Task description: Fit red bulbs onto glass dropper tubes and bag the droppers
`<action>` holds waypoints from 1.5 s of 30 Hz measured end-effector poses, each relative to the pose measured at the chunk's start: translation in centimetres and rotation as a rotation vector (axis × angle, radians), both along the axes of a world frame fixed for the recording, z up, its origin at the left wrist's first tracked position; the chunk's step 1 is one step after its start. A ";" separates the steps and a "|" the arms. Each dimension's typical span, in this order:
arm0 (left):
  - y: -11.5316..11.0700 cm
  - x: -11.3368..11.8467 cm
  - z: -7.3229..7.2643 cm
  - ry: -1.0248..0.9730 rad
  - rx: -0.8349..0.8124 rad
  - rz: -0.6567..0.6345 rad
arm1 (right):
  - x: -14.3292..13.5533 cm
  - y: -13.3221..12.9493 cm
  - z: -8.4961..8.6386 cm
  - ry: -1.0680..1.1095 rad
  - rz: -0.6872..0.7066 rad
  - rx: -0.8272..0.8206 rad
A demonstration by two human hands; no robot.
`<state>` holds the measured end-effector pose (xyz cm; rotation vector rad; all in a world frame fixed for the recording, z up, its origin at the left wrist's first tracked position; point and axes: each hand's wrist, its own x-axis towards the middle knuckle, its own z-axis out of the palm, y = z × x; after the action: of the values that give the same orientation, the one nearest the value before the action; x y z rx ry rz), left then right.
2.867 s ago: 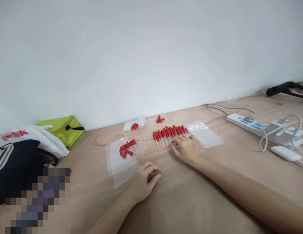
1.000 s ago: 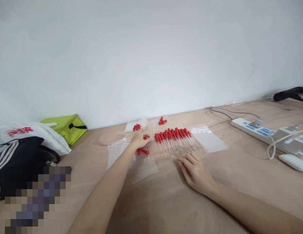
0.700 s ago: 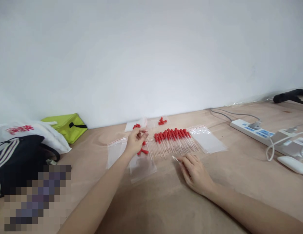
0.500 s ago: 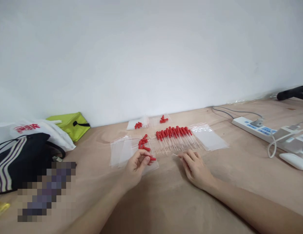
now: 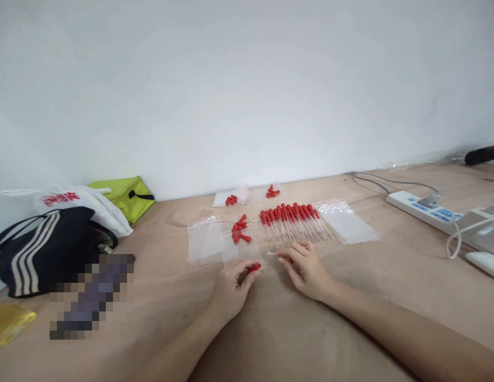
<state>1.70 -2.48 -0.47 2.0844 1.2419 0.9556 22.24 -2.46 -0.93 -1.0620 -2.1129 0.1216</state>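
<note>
My left hand is closed in a pinch on a red rubber dropper bulb, just above the table. Facing it, my right hand is closed on a thin clear dropper tube, whose free end points left toward the bulb; the two are apart. Beyond my right hand lies a row of droppers, clear tubes with red bulbs on their far ends. Several loose red bulbs lie on clear zip bags beyond my left hand.
Two small piles of red bulbs rest on bags near the wall. Another zip bag lies right of the row. A power strip with cables and a white device are at right; a black bag and green bag at left.
My right hand has moved left with the tube, and my left hand has lowered slightly with the bulb, so the two are closer together. The camera view has shifted a little.
</note>
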 end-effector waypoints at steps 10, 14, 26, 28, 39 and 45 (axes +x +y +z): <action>0.0 0.2 0.6 0.063 0.056 -0.047 | -0.1 -0.5 -0.3 -0.085 0.038 0.046; 0.0 0.3 0.7 0.059 0.060 -0.056 | -0.3 -0.5 -0.2 -0.069 0.088 0.034; -0.3 0.3 0.8 0.148 0.085 -0.157 | 0.0 0.2 -0.2 -0.106 0.192 -0.035; -0.4 0.3 0.8 0.175 0.097 -0.158 | -0.1 0.3 -0.2 -0.126 0.178 -0.007; -0.5 0.3 -0.1 0.261 0.236 -0.164 | -0.9 -0.2 -0.8 -0.144 0.172 -0.024; -0.7 0.6 0.0 0.273 0.268 -0.212 | -1.3 -0.5 -1.0 -0.178 0.152 -0.060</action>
<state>2.28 -3.13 -0.49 2.5681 1.0351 0.7957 20.92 -3.00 -1.90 -0.9759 -2.3637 0.1702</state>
